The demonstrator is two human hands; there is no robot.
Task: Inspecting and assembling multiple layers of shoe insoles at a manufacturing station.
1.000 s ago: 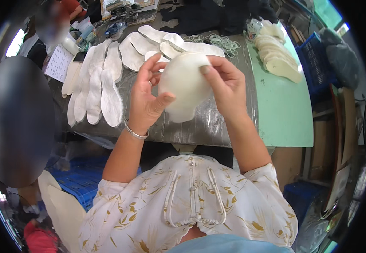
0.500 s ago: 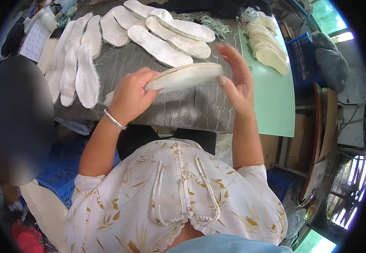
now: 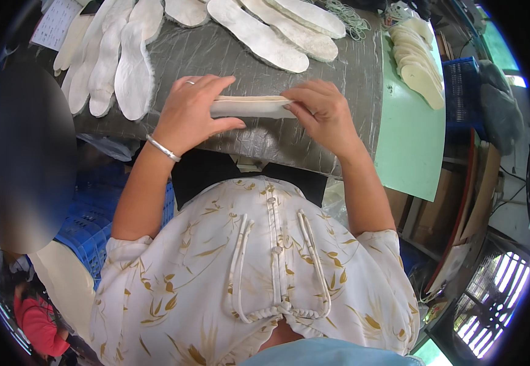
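The left hand (image 3: 194,113) and right hand (image 3: 323,113) are pinching 1 white insole (image 3: 249,107) edge-on by its ends, steadying it just above the grey-covered table (image 3: 338,67).

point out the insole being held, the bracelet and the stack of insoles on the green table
held insole (image 3: 249,108), head view, on its pale edge between the two hands
bracelet (image 3: 163,148), head view, on the silver band at the left wrist
stack of insoles (image 3: 417,73), head view, on the top of the cream pile at upper right
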